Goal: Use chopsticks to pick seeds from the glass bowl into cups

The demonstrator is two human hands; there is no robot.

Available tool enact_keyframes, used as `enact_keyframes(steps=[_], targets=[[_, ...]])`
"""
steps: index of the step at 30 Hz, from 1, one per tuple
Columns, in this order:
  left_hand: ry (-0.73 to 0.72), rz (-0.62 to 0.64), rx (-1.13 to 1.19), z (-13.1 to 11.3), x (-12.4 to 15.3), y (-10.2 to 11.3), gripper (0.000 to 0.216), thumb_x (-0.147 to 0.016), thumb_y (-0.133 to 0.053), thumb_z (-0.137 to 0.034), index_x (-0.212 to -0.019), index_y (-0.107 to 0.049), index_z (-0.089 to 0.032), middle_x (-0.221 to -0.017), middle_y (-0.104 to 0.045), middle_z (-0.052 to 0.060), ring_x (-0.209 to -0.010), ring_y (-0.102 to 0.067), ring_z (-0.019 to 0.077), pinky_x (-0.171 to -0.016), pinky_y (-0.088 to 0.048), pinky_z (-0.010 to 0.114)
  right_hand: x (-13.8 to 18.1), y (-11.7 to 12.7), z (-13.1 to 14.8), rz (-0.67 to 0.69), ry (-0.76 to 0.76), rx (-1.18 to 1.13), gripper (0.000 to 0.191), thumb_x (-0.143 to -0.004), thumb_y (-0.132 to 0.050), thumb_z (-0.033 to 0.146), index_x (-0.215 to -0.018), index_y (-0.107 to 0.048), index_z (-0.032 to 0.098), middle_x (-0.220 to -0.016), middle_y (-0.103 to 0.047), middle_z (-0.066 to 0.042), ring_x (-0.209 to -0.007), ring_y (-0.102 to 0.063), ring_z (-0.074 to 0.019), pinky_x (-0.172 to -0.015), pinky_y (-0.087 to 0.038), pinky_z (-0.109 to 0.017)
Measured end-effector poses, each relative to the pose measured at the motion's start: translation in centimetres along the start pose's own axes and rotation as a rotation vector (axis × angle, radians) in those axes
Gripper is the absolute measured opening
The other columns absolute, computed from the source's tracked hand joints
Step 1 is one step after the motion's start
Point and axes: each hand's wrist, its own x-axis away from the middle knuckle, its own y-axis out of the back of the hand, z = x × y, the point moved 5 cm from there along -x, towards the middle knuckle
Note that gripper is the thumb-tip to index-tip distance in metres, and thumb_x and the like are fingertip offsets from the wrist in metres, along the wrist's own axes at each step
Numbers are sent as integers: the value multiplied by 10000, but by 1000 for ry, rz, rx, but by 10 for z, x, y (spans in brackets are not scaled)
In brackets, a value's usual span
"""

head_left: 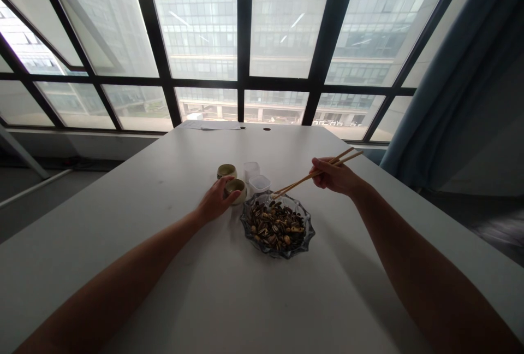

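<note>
My left hand (216, 200) is closed round the side of a small ceramic cup (236, 192), thumb near its front and fingers behind. A second small cup (226, 171) stands just beyond it. In my right hand (332, 175) is a pair of wooden chopsticks (301, 181), their tips close together over the far rim of a glass bowl (309, 235). The bowl has a scalloped edge and holds a mix of striped sunflower seeds (272, 225) and paler nuts. I cannot make out anything between the chopstick tips.
Two small clear plastic containers (259, 183) stand behind the bowl, beside the cups. Everything rests on a white table (262, 299). Papers (213, 125) lie at its far edge, near two dark round holes. Windows rise beyond, with a blue curtain (442, 92) at the right.
</note>
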Motion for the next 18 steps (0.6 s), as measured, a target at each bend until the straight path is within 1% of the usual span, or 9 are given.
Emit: enact_keyframes(steps=[2, 4, 6, 8, 11, 14, 18], targets=[[0, 8, 4, 1, 0, -1, 606, -867, -593, -593, -1306, -533, -179, -1227, -687, 170, -1075, -680, 312, -951, -540, 503, -2, 0, 2, -47, 37, -7, 514, -626, -846, 650, -642, -682, 164, -430, -578, 6, -338, -492, -95, -316, -369, -210], [-3, 22, 12, 1, 0, -3, 703, -814, -661, -597, -1352, -503, -174, -1236, -685, 176, -1078, -684, 320, -962, -536, 508, -4, 1, 3, -84, 79, 1, 519, -639, -835, 661, -645, -674, 167, -438, -578, 8, -338, -487, -93, -314, -373, -214], [-5, 33, 20, 2, 0, -5, 800, -756, -727, -581, -1393, -474, -168, -1251, -679, 179, -1108, -677, 329, -986, -528, 504, -6, 2, 3, -112, 112, 8, 523, -653, -822, 670, -649, -661, 172, -451, -583, 6, -347, -491, -94, -317, -382, -218], [-13, 21, 20, 1, 0, -4, 835, -722, -763, -548, -1405, -469, -167, -1290, -660, 178, -1159, -656, 331, -1017, -516, 493, -7, 3, 2, -136, 129, 6, 520, -657, -821, 668, -651, -654, 176, -459, -583, 6, -360, -499, -98, -325, -393, -224], [-74, -15, 7, -3, -1, -1, 815, -691, -795, -480, -1384, -496, -171, -1366, -608, 176, -1248, -601, 336, -1074, -487, 485, -8, 6, -1, -168, 138, 1, 510, -654, -825, 665, -656, -662, 181, -470, -580, 4, -377, -501, -105, -337, -405, -239], [-150, -14, 11, -8, 0, 0, 752, -690, -798, -424, -1346, -527, -176, -1372, -593, 169, -1294, -560, 336, -1110, -462, 486, -8, 6, -1, -172, 136, 4, 503, -667, -819, 662, -660, -660, 185, -481, -580, 2, -389, -502, -106, -346, -409, -244], [-157, -11, 19, -8, 0, 0, 726, -687, -802, -401, -1325, -534, -181, -1354, -594, 167, -1289, -557, 337, -1106, -464, 491, -7, 6, 0, -182, 124, -24, 500, -646, -837, 654, -657, -667, 184, -484, -581, 2, -395, -500, -104, -347, -401, -241]])
